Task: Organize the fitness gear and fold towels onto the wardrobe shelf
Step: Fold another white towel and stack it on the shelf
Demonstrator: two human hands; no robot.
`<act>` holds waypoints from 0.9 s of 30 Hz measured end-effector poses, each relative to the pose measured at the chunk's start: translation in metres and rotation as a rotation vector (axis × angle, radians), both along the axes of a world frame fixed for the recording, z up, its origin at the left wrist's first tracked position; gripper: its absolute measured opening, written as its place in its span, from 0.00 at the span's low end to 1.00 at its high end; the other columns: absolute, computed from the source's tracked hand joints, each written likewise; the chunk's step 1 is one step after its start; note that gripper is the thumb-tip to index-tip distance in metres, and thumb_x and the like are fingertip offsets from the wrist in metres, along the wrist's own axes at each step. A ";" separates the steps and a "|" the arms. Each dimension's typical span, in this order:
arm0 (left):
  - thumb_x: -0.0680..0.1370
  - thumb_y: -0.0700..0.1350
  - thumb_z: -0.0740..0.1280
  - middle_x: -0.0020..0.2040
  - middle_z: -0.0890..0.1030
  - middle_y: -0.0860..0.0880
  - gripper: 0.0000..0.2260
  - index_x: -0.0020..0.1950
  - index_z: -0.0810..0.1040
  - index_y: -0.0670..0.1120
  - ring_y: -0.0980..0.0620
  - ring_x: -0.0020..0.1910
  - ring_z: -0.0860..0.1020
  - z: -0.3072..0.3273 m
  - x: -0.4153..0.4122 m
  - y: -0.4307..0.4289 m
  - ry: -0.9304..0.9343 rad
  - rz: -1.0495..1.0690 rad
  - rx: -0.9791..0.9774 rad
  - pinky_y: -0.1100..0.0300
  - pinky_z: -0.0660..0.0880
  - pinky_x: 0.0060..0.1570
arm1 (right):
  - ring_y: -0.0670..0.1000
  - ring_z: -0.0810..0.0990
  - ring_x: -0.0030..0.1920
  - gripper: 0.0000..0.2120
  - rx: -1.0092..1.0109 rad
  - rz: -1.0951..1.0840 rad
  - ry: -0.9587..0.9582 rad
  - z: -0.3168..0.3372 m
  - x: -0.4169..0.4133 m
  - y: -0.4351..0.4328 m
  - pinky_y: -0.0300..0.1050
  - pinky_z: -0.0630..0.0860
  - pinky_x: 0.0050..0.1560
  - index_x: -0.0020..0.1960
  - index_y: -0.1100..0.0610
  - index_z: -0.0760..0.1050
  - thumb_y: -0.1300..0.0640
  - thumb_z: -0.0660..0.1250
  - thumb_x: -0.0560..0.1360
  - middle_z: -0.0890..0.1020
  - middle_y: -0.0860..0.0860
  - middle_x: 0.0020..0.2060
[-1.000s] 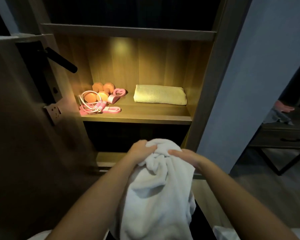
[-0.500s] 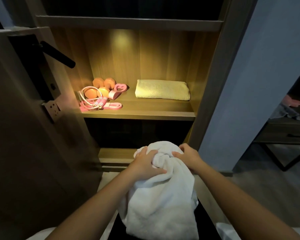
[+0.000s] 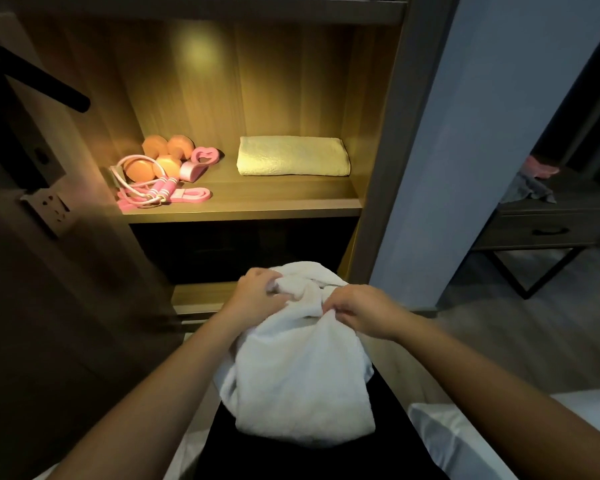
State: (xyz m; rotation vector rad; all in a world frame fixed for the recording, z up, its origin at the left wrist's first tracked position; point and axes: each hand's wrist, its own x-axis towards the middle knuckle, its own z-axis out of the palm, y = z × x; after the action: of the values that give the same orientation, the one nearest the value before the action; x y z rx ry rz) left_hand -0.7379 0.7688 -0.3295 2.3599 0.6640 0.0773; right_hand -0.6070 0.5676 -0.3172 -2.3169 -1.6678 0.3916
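The right hand (image 3: 359, 311), flat across the top of the towel (image 3: 302, 375) a second ago, now pinches a fold at the towel's right side, slightly lower. The left hand (image 3: 260, 294) shifts its grip on the bunched top. The towel's lower edge, cut off before, comes into view.

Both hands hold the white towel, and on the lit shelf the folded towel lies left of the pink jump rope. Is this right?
Not quite. In the head view the folded towel lies to the right of the pink jump rope, not to the left. The rest holds: the left hand and the right hand both hold the white towel, and the shelf is lit.
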 end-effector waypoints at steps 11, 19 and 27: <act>0.76 0.59 0.66 0.49 0.77 0.56 0.12 0.55 0.73 0.55 0.52 0.49 0.74 0.009 -0.028 -0.033 0.028 -0.266 0.354 0.59 0.67 0.43 | 0.53 0.78 0.48 0.07 -0.050 -0.370 0.314 -0.017 0.024 0.033 0.40 0.75 0.42 0.49 0.54 0.77 0.53 0.62 0.80 0.81 0.53 0.47; 0.80 0.46 0.64 0.35 0.75 0.54 0.10 0.38 0.74 0.49 0.53 0.37 0.72 -0.017 -0.022 0.006 -0.081 -0.099 -0.167 0.56 0.67 0.40 | 0.41 0.70 0.64 0.24 0.158 -0.069 0.388 0.014 -0.004 -0.007 0.34 0.72 0.59 0.69 0.44 0.68 0.58 0.66 0.76 0.71 0.42 0.65; 0.80 0.47 0.65 0.40 0.78 0.49 0.08 0.42 0.77 0.46 0.52 0.40 0.75 -0.025 -0.022 0.012 -0.092 -0.058 -0.308 0.55 0.72 0.44 | 0.44 0.72 0.52 0.08 0.136 -0.115 0.198 0.010 -0.037 -0.003 0.40 0.75 0.53 0.47 0.44 0.75 0.44 0.71 0.72 0.70 0.44 0.51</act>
State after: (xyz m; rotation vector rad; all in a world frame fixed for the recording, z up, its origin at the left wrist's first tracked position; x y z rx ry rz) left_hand -0.7598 0.7804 -0.3546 2.0647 0.5221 0.0531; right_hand -0.6444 0.5645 -0.3071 -2.1846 -1.4161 0.4526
